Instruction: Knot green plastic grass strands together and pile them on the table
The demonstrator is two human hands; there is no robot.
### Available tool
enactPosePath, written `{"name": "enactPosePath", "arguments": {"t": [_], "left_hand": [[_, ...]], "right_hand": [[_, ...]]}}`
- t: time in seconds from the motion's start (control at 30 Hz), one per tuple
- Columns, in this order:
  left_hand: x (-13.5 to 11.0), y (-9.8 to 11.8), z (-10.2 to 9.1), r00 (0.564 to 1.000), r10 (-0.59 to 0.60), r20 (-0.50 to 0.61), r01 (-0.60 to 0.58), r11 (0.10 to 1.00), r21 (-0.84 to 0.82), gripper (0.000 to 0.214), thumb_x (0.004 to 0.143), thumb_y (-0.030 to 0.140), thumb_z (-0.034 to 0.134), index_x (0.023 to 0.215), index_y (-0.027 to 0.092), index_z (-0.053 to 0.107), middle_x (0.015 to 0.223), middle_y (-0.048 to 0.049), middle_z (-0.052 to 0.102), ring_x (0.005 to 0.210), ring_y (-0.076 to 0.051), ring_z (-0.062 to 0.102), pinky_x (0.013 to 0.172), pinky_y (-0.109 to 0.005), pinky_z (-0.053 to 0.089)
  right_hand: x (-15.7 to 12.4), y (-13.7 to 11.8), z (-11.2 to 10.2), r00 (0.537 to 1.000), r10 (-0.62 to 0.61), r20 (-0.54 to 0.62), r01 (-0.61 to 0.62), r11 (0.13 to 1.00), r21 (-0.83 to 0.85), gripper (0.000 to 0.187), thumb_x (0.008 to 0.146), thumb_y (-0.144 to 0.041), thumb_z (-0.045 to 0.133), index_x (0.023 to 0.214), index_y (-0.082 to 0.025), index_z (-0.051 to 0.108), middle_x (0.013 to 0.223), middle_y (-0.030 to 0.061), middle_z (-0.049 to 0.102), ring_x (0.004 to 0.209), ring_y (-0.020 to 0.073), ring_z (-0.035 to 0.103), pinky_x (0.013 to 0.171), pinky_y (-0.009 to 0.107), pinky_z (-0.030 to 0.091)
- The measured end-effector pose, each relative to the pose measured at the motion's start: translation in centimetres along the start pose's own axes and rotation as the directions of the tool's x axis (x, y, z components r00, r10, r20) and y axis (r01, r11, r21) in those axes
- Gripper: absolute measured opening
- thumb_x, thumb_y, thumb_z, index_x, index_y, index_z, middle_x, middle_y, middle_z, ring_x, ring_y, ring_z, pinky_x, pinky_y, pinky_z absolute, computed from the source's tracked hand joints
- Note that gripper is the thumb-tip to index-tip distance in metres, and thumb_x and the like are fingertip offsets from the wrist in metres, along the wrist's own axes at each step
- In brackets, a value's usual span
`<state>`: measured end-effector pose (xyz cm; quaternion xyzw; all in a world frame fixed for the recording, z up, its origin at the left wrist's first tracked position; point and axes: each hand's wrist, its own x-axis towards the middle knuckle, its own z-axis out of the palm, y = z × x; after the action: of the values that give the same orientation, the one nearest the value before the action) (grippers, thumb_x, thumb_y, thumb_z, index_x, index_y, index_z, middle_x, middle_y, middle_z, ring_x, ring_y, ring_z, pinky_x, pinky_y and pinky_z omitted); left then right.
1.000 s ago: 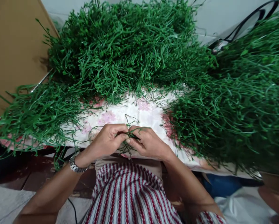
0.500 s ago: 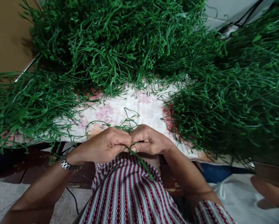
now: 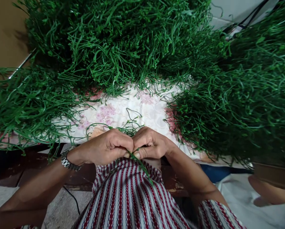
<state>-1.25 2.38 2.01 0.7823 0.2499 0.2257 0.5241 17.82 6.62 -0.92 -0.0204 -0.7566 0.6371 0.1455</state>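
My left hand and my right hand meet at the table's near edge, just above my lap. Both are closed, with thumbs pressed against the fingers. Between them they pinch a thin green stem, whose end slants down to the right over the striped red and white clothing. Exactly how the fingertips grip it is partly hidden. Just beyond my knuckles lie a few loose green stems with small bud-like tips, on a flowered white cloth. A metal-band watch circles my left wrist.
Tall heaps of similar green stems fill the far side and the right. A lower heap spreads at the left, near a thin metal rod. Black cables show at the far right. Part of another person is at the lower right.
The view has shifted slightly. My hands stay together, pinching the stem in nearly the same place; its free end hangs a touch further left.
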Motion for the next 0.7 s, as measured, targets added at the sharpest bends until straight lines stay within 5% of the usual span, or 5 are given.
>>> {"name": "enactPosePath", "arguments": {"t": [0.17,0.33,0.5,0.7], "left_hand": [[-0.1,-0.9,0.3,0.984,-0.141,-0.11,0.119,0.974,-0.191,0.014,0.079,0.011,0.048,0.066,0.014,0.053,0.058,0.0036,0.046,0.054,-0.006,0.041,0.052,-0.018,0.033],[-0.3,-0.8,0.5,0.948,-0.241,-0.207,0.259,0.964,0.065,0.016,0.078,0.007,0.044,0.065,0.015,0.048,0.059,0.0045,0.042,0.056,-0.007,0.039,0.054,-0.018,0.031],[-0.4,-0.2,0.2,0.998,-0.065,-0.006,0.065,0.984,0.164,0.019,0.076,0.003,0.042,0.062,0.016,0.045,0.058,0.0032,0.039,0.055,-0.008,0.038,0.054,-0.021,0.03],[0.3,0.5,-0.3,0.998,0.024,0.062,-0.03,0.993,0.112,0.02,0.076,0.003,0.042,0.062,0.016,0.047,0.057,0.0012,0.046,0.056,-0.01,0.043,0.056,-0.021,0.034]], "right_hand": [[-0.3,0.2,0.3,0.987,0.049,-0.155,-0.057,0.997,-0.047,0.028,0.085,-0.03,0.054,0.066,-0.009,0.054,0.055,-0.0028,0.043,0.049,0.0044,0.035,0.049,0.017,0.03],[-0.6,-0.4,0.5,0.974,0.046,-0.22,-0.132,0.91,-0.393,0.026,0.089,-0.028,0.046,0.069,-0.013,0.051,0.063,-0.0003,0.046,0.059,0.0077,0.041,0.059,0.02,0.034],[-0.3,-0.7,0.2,0.999,-0.03,-0.034,0.018,0.955,-0.295,0.032,0.089,-0.027,0.044,0.059,-0.014,0.046,0.058,-0.0007,0.044,0.058,0.008,0.04,0.06,0.02,0.035],[0.0,-0.9,0.0,0.999,-0.025,0.039,0.032,0.984,-0.173,0.036,0.09,-0.036,0.042,0.061,-0.015,0.051,0.058,0.0012,0.048,0.055,0.0086,0.041,0.058,0.021,0.036]]}}
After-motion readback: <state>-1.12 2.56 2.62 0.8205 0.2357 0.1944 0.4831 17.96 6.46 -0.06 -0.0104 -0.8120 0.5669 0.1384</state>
